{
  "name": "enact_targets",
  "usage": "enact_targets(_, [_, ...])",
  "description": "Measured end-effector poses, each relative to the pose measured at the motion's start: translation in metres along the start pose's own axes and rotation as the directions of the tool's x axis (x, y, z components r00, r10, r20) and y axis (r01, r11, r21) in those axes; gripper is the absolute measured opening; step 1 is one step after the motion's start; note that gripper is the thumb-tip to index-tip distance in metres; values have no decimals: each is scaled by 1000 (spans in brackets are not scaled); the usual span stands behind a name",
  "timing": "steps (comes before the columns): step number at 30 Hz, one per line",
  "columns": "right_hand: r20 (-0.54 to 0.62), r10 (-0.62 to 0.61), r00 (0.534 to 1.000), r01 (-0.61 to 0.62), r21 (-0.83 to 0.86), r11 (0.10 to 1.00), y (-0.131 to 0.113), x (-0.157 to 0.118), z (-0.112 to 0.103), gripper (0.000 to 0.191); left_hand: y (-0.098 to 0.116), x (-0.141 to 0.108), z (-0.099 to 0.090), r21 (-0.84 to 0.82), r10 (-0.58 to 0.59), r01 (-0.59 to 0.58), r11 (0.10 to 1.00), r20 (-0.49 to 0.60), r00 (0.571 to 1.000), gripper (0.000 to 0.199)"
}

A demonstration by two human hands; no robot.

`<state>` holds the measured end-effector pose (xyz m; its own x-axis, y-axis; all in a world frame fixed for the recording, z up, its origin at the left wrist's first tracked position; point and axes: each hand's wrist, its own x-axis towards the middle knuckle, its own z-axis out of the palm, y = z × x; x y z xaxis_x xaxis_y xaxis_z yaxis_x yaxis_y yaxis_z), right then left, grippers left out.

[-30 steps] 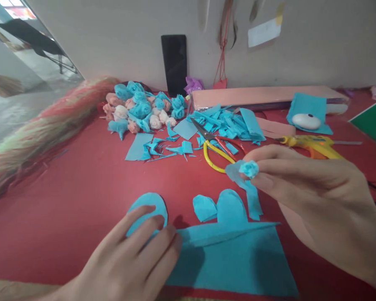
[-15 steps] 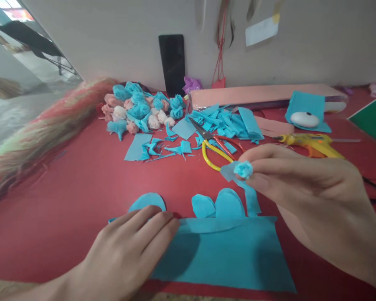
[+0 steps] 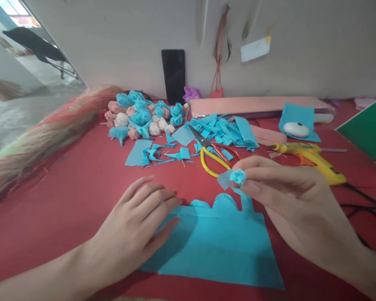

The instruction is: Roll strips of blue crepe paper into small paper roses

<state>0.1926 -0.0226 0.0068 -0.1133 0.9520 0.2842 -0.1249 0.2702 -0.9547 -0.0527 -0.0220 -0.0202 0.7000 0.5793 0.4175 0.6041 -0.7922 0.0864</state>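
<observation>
Pinched between the thumb and fingers of my right hand (image 3: 288, 192) is a small blue crepe paper flower (image 3: 238, 177), with a loose petal edge sticking out to its left. My left hand (image 3: 138, 221) is spread, palm down, over the left part of a blue crepe paper sheet (image 3: 219, 246); whether it presses on the sheet I cannot tell. Rounded blue paper petals (image 3: 224, 202) poke out past the sheet's far edge, partly covered by it. A narrow blue strip (image 3: 246, 202) hangs or lies below the flower. Scissors (image 3: 213, 151) with red and yellow handles lie just beyond my right hand.
Blue, pink and white paper flowers (image 3: 141, 115) are heaped at the back left. Blue scraps (image 3: 222, 131) lie beside them. A yellow glue gun (image 3: 313, 159) with a black cable rests at the right. A black phone (image 3: 173, 77) leans on the wall.
My left hand has shifted up and its fingers have spread. The sheet's far edge now covers more of the petals. My right hand keeps the flower, slightly further left in view.
</observation>
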Motion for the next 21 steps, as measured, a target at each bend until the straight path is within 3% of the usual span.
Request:
enact_targets(4, [10, 31, 999, -32, 90, 995, -6, 3, -1, 12, 7, 37, -23, -333, -70, 45, 942, -62, 996, 13])
enact_targets(9, [0, -21, 1000, 21, 74, 997, -18, 9, 0, 4, 23, 81, -46, -659, -213, 67, 749, -144, 966, 9])
enact_targets(14, [13, -68, 998, 68, 25, 997, -25, 9, -2, 5, 35, 94, -45, -758, -236, 12, 652, -188, 953, 7])
enact_targets(21, [43, -130, 991, 131, -10, 991, -25, 2, -2, 9, 39, 98, -40, -752, -291, -24, 659, -284, 914, 9])
